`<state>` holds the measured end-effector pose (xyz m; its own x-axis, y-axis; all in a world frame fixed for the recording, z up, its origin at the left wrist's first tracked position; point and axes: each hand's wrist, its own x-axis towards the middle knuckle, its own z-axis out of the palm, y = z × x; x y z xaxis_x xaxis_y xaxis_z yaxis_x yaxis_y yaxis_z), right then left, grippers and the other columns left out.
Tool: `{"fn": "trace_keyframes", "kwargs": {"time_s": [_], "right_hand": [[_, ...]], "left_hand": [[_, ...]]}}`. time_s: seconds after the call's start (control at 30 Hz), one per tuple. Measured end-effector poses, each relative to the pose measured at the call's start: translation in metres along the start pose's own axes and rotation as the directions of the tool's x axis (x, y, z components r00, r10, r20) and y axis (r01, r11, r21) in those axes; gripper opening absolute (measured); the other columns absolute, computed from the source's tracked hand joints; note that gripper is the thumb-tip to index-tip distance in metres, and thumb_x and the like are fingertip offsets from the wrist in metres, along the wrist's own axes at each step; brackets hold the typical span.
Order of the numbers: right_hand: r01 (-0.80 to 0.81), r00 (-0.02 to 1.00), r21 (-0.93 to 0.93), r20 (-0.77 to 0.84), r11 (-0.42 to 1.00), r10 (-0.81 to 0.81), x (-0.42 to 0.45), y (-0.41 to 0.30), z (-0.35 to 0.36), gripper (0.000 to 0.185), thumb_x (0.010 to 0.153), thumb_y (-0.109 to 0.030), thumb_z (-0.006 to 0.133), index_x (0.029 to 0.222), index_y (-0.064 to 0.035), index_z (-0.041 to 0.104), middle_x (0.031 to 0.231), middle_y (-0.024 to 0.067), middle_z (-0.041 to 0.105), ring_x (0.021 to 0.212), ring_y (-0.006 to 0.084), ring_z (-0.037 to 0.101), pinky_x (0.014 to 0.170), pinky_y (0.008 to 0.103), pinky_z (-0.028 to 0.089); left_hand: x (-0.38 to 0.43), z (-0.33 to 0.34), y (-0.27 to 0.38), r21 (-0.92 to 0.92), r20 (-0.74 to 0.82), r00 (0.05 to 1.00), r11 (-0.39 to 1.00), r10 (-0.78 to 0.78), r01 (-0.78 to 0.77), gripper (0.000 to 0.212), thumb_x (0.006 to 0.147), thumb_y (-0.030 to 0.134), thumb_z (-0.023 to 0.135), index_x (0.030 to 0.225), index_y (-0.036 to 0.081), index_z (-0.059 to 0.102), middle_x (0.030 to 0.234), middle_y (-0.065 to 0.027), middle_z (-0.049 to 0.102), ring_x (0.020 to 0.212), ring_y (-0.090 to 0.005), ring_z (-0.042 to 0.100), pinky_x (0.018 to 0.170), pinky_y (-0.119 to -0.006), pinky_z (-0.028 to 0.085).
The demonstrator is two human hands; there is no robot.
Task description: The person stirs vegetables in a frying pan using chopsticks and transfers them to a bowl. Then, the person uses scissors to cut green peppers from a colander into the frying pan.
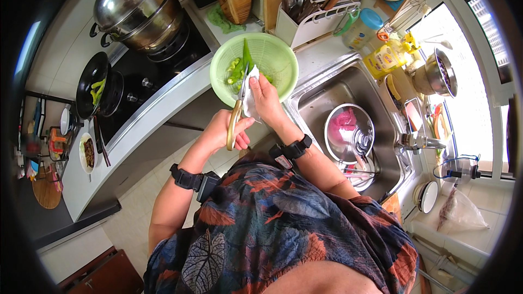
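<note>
My left hand (229,128) grips the gold-coloured handle of a pair of scissors (236,118). The blades point away from me, over the rim of a light green plastic colander (284,51). In my right hand (264,97) is a crumpled white paper or cloth (251,104), pinched under the thumb against the scissor blades. Inside the colander lie a long green pepper (246,51) and several cut green pieces (235,74). The blade tips are partly hidden by the white piece, so I cannot tell whether they touch the pepper.
To the left, a steel steamer pot (135,8) and a black wok (90,85) with green pieces stand on the gas hob (135,79). A utensil rack (288,24) is behind the colander. At right, the sink (314,90) holds a steel bowl (329,147) with something pink.
</note>
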<state>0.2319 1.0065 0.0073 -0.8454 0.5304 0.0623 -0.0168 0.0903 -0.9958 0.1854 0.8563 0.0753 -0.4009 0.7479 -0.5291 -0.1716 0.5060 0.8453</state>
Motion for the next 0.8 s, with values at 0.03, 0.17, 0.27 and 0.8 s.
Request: {"fn": "trace_keyframes", "kwargs": {"time_s": [0.03, 0.17, 0.27, 0.8], "right_hand": [[-0.014, 1.000, -0.007, 0.000, 1.000, 0.014, 0.000, 0.000, 0.000, 0.028, 0.102, -0.024, 0.042, 0.112, -0.0010, 0.054, 0.082, -0.0002, 0.054, 0.077, 0.0094, 0.046, 0.070, 0.0262, 0.042], [0.008, 0.999, 0.037, -0.033, 0.999, -0.007, 0.009, 0.018, -0.001, 0.027, 0.101, -0.025, 0.043, 0.108, -0.0014, 0.055, 0.081, -0.0007, 0.054, 0.074, 0.0090, 0.046, 0.068, 0.0258, 0.041], [-0.075, 0.997, 0.285, -0.007, 0.955, 0.080, 0.012, 0.005, -0.010, 0.025, 0.101, -0.026, 0.045, 0.102, -0.0035, 0.057, 0.083, -0.0038, 0.055, 0.073, 0.0058, 0.046, 0.064, 0.0230, 0.040], [-0.340, 0.934, 0.297, 0.217, 0.892, 0.284, 0.034, 0.001, 0.034, 0.038, 0.102, -0.027, 0.037, 0.098, 0.0007, 0.062, 0.077, -0.0011, 0.058, 0.064, 0.0078, 0.050, 0.058, 0.0237, 0.043]], "left_hand": [[-0.001, -0.001, 0.000, -0.024, 0.013, 1.000, 0.999, -0.023, 0.024, 0.044, 0.089, 0.034, 0.064, 0.093, -0.010, 0.059, 0.068, -0.0174, 0.065, 0.053, -0.0193, 0.065, 0.048, -0.027, 0.053], [-0.003, -0.007, -0.015, -0.134, 0.057, 0.997, 0.989, -0.056, 0.063, 0.042, 0.088, 0.031, 0.063, 0.104, -0.007, 0.056, 0.085, -0.0173, 0.066, 0.063, -0.0174, 0.066, 0.055, -0.027, 0.053], [-0.004, -0.024, -0.027, -0.184, -0.057, 0.998, 0.983, -0.001, -0.009, 0.041, 0.087, 0.028, 0.062, 0.110, -0.005, 0.054, 0.096, -0.0154, 0.065, 0.067, -0.0151, 0.063, 0.059, -0.027, 0.053], [-0.003, -0.118, -0.017, -0.477, -0.536, 0.826, 0.744, 0.176, -0.468, 0.021, 0.079, 0.013, 0.073, 0.085, -0.004, 0.063, 0.074, -0.0094, 0.064, 0.059, -0.0135, 0.061, 0.057, -0.023, 0.051]]}}
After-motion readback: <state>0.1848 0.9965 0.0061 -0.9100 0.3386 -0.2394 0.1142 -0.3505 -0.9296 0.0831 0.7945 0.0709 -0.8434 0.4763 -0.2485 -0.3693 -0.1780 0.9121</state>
